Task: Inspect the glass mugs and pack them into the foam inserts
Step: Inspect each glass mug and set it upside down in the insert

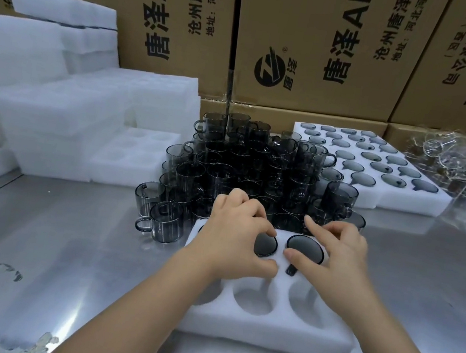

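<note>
A white foam insert (262, 324) lies on the steel table in front of me. Two smoked-grey glass mugs sit bottom-up in its far holes. My left hand (232, 236) rests with curled fingers on the left mug (265, 245). My right hand (331, 253) pinches the rim of the right mug (304, 247) between thumb and forefinger; that mug's handle (290, 269) lies in its slot. The two near holes (253, 300) hold nothing. Behind the insert stands a stacked pile of loose grey mugs (251, 164).
A filled foam insert (377, 166) of grey mugs lies at the back right, beside clear glassware (461, 163). Stacks of blank foam inserts (70, 111) fill the left. Cardboard cartons (319, 44) wall the back. Torn plastic scraps (3, 269) lie on the table.
</note>
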